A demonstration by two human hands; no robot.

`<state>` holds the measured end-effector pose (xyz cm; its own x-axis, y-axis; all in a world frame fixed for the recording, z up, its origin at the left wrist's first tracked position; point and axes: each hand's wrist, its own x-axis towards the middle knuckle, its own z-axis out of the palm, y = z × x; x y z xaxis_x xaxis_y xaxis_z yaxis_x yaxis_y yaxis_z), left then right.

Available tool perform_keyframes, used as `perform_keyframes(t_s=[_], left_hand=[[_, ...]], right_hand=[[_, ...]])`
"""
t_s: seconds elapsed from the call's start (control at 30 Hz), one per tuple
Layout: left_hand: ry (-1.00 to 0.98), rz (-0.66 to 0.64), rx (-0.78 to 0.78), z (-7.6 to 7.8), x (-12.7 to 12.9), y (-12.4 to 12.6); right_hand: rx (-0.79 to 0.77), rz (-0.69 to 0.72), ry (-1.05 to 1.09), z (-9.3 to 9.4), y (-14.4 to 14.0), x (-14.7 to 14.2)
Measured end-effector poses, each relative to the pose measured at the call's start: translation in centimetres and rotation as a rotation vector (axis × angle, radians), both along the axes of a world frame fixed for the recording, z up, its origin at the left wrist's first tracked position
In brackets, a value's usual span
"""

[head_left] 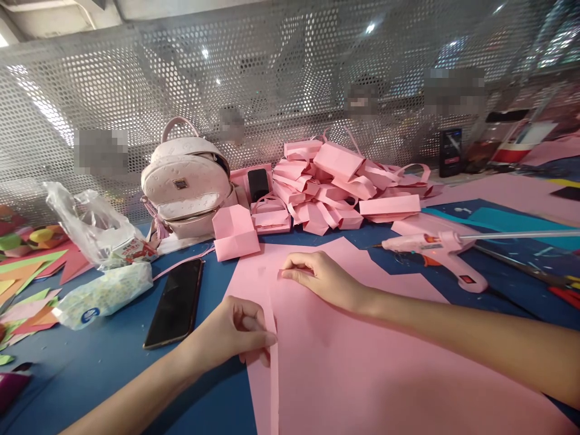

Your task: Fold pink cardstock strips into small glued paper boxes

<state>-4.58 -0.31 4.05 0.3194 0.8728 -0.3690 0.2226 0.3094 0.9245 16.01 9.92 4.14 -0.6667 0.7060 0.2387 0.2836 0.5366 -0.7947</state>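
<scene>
A large pink paper sheet [344,368] lies on the blue table in front of me. Along its left part runs a narrow pink paper strip [274,393], standing slightly raised; whether it is a folded edge or a separate piece, I cannot tell. My left hand [249,332] pinches the strip between thumb and fingers near its middle. Farther up, my right hand [321,278] has thumb and forefinger pressed together at the strip's far end. To the right of that hand, a pink glue gun [435,248] rests on its side with a long glue stick in its back.
Folded pink paper bags [326,181] are heaped at the back, beside a pale pink backpack [188,181]. A black phone [176,302], a tissue pack [106,293] and a plastic bag [90,223] lie left. Behind stands a perforated metal screen [281,78].
</scene>
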Motion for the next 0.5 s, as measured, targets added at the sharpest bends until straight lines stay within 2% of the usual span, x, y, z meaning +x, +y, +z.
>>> perform_keyframes(t_s=[0.1, 0.17, 0.23, 0.3, 0.4, 0.5], left_hand=[[0.028, 0.004, -0.007, -0.1, 0.2, -0.1], [0.068, 0.018, 0.02, -0.2, 0.3, -0.1], [0.147, 0.049, 0.124, -0.3, 0.0, 0.0], [0.298, 0.086, 0.278, -0.5, -0.4, 0.3], [0.558, 0.078, 0.494, -0.9, -1.0, 0.9], [0.698, 0.003, 0.629, -1.1, -1.1, 1.1]], right_hand=[[0.061, -0.019, 0.01, 0.0, 0.0, 0.0], [0.197, -0.059, 0.06, 0.2, -0.2, 0.1], [0.359, -0.06, 0.094, 0.3, -0.7, 0.2], [0.463, 0.012, 0.055, 0.3, -1.4, 0.3], [0.487, 0.146, -0.142, -0.3, -2.5, 0.4], [0.399, 0.203, -0.375, -1.4, -3.0, 0.5]])
